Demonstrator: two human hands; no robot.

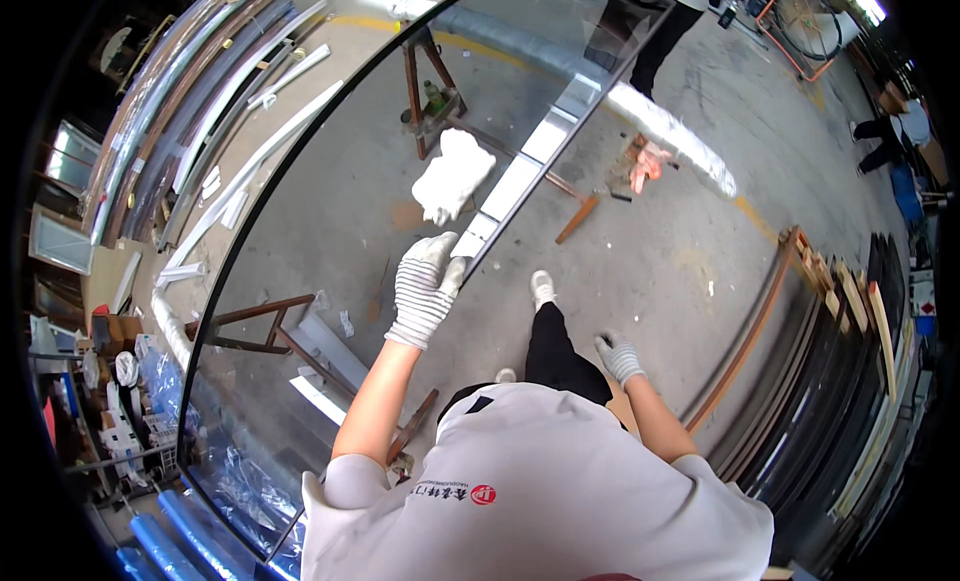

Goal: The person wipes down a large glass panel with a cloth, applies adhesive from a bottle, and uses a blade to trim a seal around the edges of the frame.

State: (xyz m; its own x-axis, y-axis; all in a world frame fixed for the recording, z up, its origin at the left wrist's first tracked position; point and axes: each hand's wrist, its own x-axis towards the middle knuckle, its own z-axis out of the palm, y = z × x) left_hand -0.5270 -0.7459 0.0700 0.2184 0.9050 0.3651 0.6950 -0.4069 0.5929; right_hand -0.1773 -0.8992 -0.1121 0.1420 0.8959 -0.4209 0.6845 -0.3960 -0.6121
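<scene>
A large glass pane (330, 191) with a dark border spans the left and middle, and floor and stands show through it. In a striped white work glove, my left hand (426, 289) lies on the pane by its right edge, fingers stretched forward and thumb apart. Pale rectangular strips (515, 184) run along that edge from the thumb. Just beyond the fingertips is a crumpled white cloth (453, 177). My right hand (622, 358), gloved alike, hangs low at my side over the floor, its fingers loosely apart and holding nothing.
Brown trestles (424, 96) show through the pane. Long profiles (190, 101) lie at far left, and dark bars (800, 411) are stacked at right. A wrapped white roll (680, 136) lies ahead. One person (665, 36) stands by the pane's far corner; another person (890, 131) is at far right.
</scene>
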